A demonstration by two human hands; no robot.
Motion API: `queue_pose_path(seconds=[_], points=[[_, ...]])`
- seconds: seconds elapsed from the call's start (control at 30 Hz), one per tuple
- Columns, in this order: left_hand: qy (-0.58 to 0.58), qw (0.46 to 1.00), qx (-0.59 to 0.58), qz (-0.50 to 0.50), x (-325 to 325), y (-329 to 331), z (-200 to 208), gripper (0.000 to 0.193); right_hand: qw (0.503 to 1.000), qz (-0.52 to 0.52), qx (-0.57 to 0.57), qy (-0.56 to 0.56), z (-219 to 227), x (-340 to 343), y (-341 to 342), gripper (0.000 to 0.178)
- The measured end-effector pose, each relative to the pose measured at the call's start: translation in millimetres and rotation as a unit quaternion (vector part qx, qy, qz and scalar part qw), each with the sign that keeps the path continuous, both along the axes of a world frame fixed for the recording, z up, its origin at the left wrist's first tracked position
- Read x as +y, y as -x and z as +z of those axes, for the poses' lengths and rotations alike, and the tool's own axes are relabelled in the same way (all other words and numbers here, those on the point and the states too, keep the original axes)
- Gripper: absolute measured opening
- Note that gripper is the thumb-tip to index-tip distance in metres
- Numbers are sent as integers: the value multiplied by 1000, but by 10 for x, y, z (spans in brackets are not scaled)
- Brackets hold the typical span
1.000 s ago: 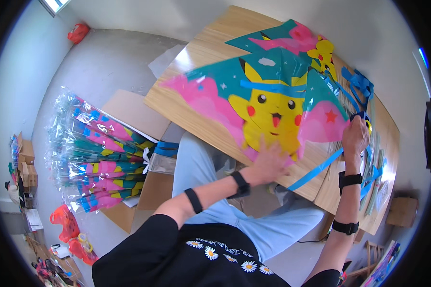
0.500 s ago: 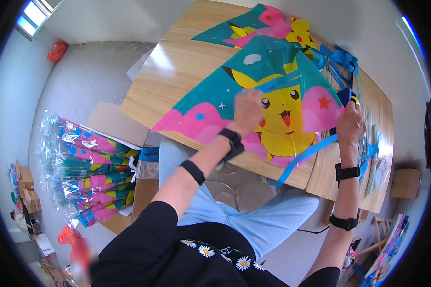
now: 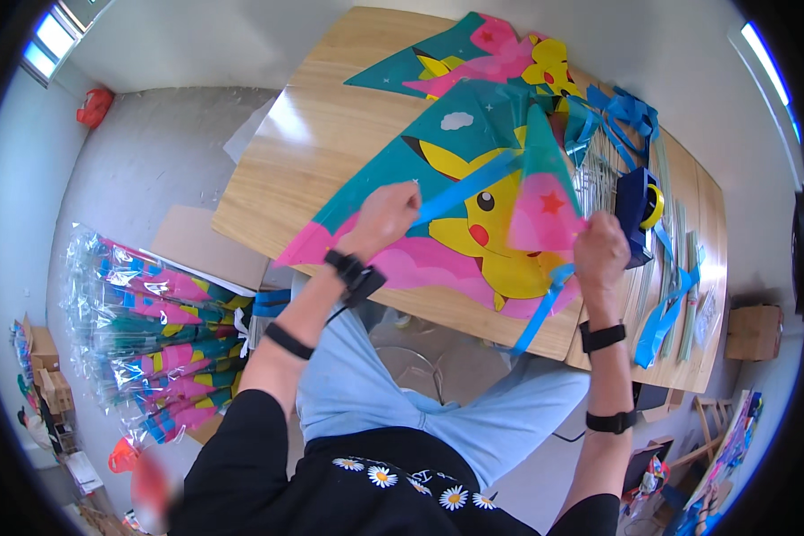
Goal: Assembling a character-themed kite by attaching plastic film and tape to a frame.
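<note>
A kite sheet (image 3: 344, 210) in teal and pink, with a yellow cartoon animal on it, lies across the table before me. My left hand (image 3: 382, 216) is closed on a blue ribbon (image 3: 466, 188), which stretches slantwise over the kite. The kite's pink right corner (image 3: 545, 219), marked with a red star, is folded inward over part of the printed animal. My right hand (image 3: 601, 248) pinches that corner at its edge. Below it, a loose blue strip (image 3: 538, 320) hangs past the table's near edge.
Another such sheet (image 3: 456, 62) lies farther back. On the right are a dark blue tape dispenser (image 3: 632, 210) with a yellow roll, bundled thin rods (image 3: 690, 304) and tangled blue ribbons (image 3: 632, 112). Plastic-wrapped kites (image 3: 156, 330) stand at my left, beside cardboard (image 3: 201, 241).
My left hand has moved left and slightly down, drawing the ribbon out straight. My right hand has come left, folding the kite's corner inward over the printed animal.
</note>
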State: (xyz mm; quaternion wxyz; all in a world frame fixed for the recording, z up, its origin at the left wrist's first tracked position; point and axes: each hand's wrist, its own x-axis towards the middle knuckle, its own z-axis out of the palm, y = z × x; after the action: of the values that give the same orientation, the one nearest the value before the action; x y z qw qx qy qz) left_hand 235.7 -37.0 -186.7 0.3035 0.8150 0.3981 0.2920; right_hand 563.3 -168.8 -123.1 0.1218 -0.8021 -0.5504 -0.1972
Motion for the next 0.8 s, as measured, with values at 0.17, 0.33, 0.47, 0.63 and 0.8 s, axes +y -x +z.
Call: queue_pose_path(seconds=[0.17, 0.33, 0.47, 0.63, 0.8], points=[[42, 986, 110, 121, -352, 983, 88, 28, 998, 52, 41, -21, -488, 38, 607, 14], [99, 968, 162, 162, -533, 1318, 131, 37, 989, 26, 146, 23, -583, 135, 848, 17], [79, 966, 179, 171, -450, 1343, 39, 39, 965, 8, 262, 28, -451, 91, 816, 15], [110, 965, 177, 156, -292, 1320, 26, 37, 945, 49, 322, -35, -93, -16, 613, 15], [120, 967, 164, 154, -286, 1371, 47, 36, 988, 90, 2, -122, 665, 3, 375, 9]])
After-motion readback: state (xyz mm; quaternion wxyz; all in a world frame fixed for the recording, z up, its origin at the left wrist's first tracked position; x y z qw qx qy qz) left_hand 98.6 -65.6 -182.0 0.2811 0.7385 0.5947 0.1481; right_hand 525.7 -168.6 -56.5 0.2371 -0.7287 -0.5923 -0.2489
